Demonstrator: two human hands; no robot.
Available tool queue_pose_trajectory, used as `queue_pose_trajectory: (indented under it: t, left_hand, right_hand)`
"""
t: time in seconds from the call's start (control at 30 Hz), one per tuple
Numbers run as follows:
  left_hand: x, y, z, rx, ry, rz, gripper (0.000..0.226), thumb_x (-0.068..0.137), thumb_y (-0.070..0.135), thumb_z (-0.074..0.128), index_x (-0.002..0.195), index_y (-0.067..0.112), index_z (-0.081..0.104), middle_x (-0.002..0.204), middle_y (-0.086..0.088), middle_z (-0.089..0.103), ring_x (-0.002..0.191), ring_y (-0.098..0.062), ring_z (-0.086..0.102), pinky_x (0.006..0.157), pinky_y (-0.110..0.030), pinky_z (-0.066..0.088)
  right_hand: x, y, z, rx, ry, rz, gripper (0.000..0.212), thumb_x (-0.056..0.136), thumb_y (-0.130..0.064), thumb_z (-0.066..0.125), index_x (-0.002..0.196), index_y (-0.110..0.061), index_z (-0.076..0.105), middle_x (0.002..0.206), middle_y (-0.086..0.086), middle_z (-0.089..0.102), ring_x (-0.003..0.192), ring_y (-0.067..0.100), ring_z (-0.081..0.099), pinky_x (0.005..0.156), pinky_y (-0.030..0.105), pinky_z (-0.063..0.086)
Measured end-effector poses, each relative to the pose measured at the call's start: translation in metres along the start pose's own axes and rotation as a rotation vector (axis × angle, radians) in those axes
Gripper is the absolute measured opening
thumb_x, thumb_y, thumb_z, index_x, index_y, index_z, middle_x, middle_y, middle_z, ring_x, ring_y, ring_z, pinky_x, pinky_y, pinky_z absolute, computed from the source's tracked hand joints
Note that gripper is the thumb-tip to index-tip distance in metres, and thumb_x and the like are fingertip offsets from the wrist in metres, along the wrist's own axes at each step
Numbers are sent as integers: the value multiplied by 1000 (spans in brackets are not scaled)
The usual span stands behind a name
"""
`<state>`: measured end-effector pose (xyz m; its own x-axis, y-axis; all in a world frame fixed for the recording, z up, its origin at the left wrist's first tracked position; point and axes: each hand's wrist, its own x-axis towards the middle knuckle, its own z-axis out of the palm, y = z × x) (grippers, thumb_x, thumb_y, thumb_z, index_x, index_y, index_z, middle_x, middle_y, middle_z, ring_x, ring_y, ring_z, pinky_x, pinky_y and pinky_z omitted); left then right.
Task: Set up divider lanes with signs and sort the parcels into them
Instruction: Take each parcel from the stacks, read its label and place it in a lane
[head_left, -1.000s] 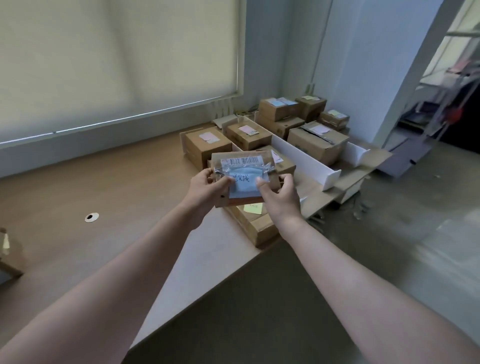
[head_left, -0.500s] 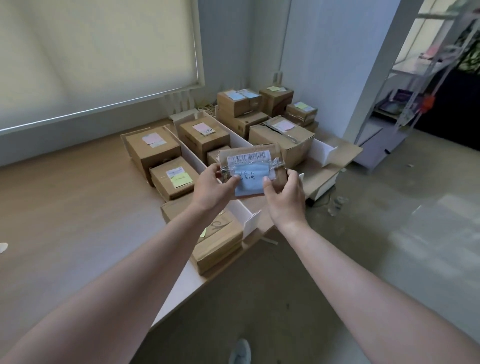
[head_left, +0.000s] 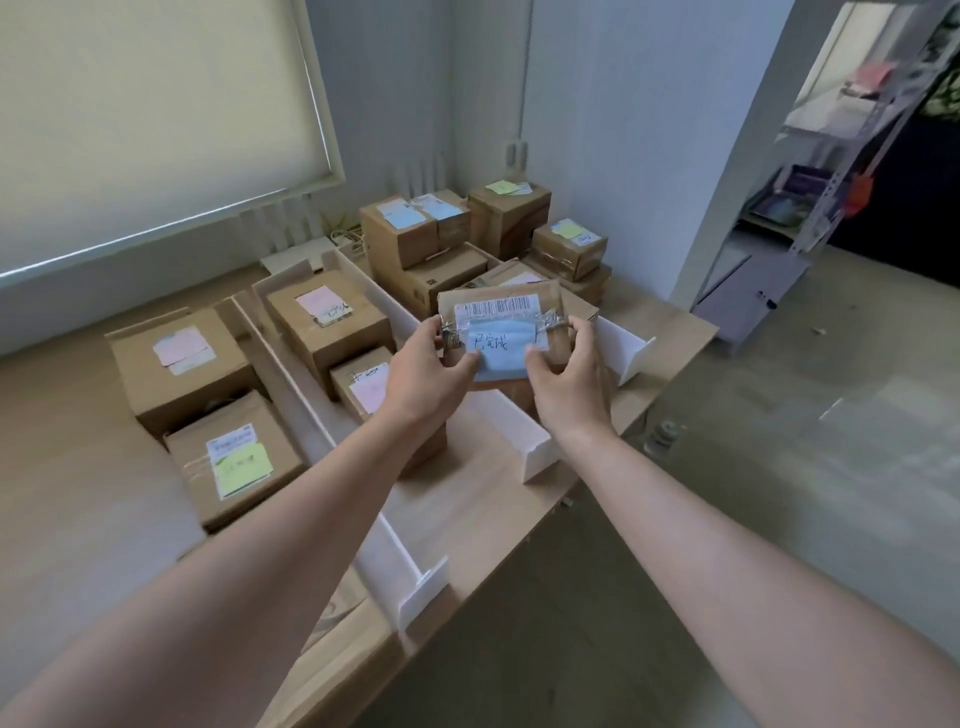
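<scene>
I hold a small brown parcel (head_left: 500, 305) with a barcode label and a blue handwritten note in the air above the table. My left hand (head_left: 423, 376) grips its left edge and my right hand (head_left: 569, 382) grips its right edge. Below it run white divider walls: a long one (head_left: 291, 384) on the left, a middle one (head_left: 511, 431) under the parcel, and a short one (head_left: 623, 345) on the right. Boxes with pink notes (head_left: 327, 322) sit in the lane between the left and middle dividers. Boxes with blue notes (head_left: 410, 228) are stacked at the back.
Left of the long divider stand a box with a pink label (head_left: 179, 366) and one with a green note (head_left: 236, 457). The wooden table (head_left: 78, 499) ends at a front edge near my arms, with bare floor (head_left: 779, 467) to the right. A metal shelf (head_left: 841, 156) stands far right.
The view has shifted right and closer to the lanes. The parcel, held in both hands, now hangs over the middle divider instead of left of it.
</scene>
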<state>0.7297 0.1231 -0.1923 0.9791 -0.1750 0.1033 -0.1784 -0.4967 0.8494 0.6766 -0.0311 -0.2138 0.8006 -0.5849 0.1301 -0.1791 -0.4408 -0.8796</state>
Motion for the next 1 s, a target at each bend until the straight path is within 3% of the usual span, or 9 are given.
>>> queue_pose_trajectory:
  t: [0.1, 0.2, 0.4, 0.53, 0.73, 0.9, 1.0]
  left_hand:
    - [44, 12, 38, -2, 49, -3, 49, 92, 31, 72, 138, 26, 56, 112, 15, 63, 106, -11, 62, 95, -33, 54]
    - [80, 17, 81, -27, 86, -31, 51, 93, 30, 71, 141, 28, 54, 119, 15, 66, 109, -8, 62, 99, -33, 54]
    - [143, 27, 148, -46, 191, -142, 53, 90, 32, 73, 140, 32, 55, 122, 14, 68, 110, -11, 64, 101, -32, 52]
    - [178, 27, 167, 29, 239, -170, 71, 92, 29, 74, 155, 19, 42, 144, 2, 54, 133, -14, 50, 112, -28, 38]
    - [232, -5, 183, 154, 289, -210, 63, 95, 30, 69, 152, 12, 46, 148, -3, 48, 137, -18, 45, 115, -30, 37]
    - [281, -46, 187, 208, 272, -254, 63, 100, 29, 65, 155, 9, 42, 166, -2, 30, 151, -16, 29, 123, -28, 24]
    - [304, -67, 185, 219, 269, -292, 64, 100, 29, 64, 156, 9, 40, 167, -1, 28, 152, -15, 27, 122, -24, 20]
  right_hand:
    - [62, 18, -5, -10, -34, -9, 50, 93, -47, 58, 138, -38, 36, 137, -3, 57, 123, 20, 56, 94, 43, 55]
    - [120, 43, -15, -44, -75, -49, 56, 96, -40, 62, 146, -31, 37, 144, -3, 49, 128, 17, 50, 86, 29, 45]
    - [226, 79, -24, -57, -213, -155, 66, 96, -41, 61, 155, -32, 32, 155, -9, 44, 141, 14, 41, 112, 38, 43]
    - [272, 86, -14, -93, -311, -221, 69, 101, -39, 57, 160, -36, 23, 160, -9, 37, 145, 13, 37, 110, 36, 40]
    - [330, 94, 35, -204, -401, -351, 61, 103, -38, 52, 160, -28, 32, 168, -11, 23, 151, 12, 28, 113, 39, 39]
    - [370, 104, 91, -263, -483, -391, 60, 106, -36, 47, 162, -27, 26, 169, -18, 15, 153, 5, 20, 106, 23, 30]
    - [389, 106, 122, -300, -529, -393, 59, 107, -36, 46, 162, -29, 26, 168, -20, 15, 151, 2, 22, 104, 24, 32]
